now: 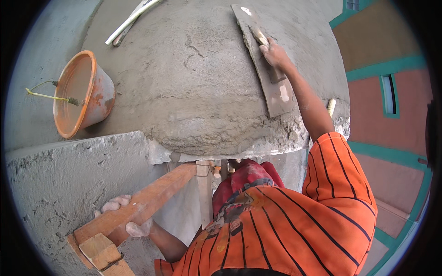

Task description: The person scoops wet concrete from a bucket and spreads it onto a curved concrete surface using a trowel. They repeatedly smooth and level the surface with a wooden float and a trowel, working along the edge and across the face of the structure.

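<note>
My right hand (277, 56) is closed around the handle of a long rectangular plastering trowel (279, 95). The blade lies against wet grey mortar (202, 69), with mortar gathered along its left edge. My left hand (128, 215) grips a thick wooden beam (152, 195), fingers over the far side and thumb on the near side. Rough, lumpy mortar (202, 133) runs along the slab's near edge, below and left of the trowel.
An orange bucket (99, 101) with a wire handle stands at the left. A white pipe (133, 18) lies at the upper left. A rough grey wall (55, 179) borders the beam. A short pale pipe (331, 107) protrudes at the right edge. A building (391, 138) rises beyond.
</note>
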Tool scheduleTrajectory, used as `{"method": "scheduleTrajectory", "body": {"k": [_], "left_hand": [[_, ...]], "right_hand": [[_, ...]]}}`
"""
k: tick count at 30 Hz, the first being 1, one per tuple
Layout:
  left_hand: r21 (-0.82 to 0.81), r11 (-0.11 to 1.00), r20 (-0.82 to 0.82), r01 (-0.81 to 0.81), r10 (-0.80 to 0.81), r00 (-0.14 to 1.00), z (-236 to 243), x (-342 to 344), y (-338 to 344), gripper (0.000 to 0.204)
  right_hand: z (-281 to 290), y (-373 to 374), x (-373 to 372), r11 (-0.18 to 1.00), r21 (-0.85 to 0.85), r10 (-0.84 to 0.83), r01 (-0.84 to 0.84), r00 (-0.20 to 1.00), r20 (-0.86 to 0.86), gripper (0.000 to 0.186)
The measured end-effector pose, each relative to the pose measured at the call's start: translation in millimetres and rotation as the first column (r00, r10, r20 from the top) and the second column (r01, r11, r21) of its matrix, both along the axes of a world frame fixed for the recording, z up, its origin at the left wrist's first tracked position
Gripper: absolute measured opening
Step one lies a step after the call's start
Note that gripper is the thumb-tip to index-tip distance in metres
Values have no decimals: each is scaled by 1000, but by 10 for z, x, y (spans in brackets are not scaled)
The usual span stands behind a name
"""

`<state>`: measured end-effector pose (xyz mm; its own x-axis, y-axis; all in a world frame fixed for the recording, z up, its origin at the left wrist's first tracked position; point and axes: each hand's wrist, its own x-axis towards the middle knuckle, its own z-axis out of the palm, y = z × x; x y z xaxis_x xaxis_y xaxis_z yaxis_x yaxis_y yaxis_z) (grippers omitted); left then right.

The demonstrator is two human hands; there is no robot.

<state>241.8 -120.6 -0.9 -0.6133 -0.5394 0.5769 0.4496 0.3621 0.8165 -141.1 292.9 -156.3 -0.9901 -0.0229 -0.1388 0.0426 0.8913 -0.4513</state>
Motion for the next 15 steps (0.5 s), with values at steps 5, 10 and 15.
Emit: {"method": "scheduleTrajectory", "body": {"k": [5, 10, 15], "left_hand": [[76, 995, 45, -67, 64, 997, 6, 70, 21, 81], [30, 999, 7, -10, 10, 1000, 14, 117, -57, 87], [36, 997, -68, 73, -71, 995, -68, 154, -87, 84]], "right_hand": [[-312, 1097, 52, 918, -170, -360, 359, 933, 24, 54], [-816, 1145, -150, 906, -270, -323, 324, 945, 51, 50], [-594, -574, -647, 914, -364, -158, 180, 983, 92, 51]]}}
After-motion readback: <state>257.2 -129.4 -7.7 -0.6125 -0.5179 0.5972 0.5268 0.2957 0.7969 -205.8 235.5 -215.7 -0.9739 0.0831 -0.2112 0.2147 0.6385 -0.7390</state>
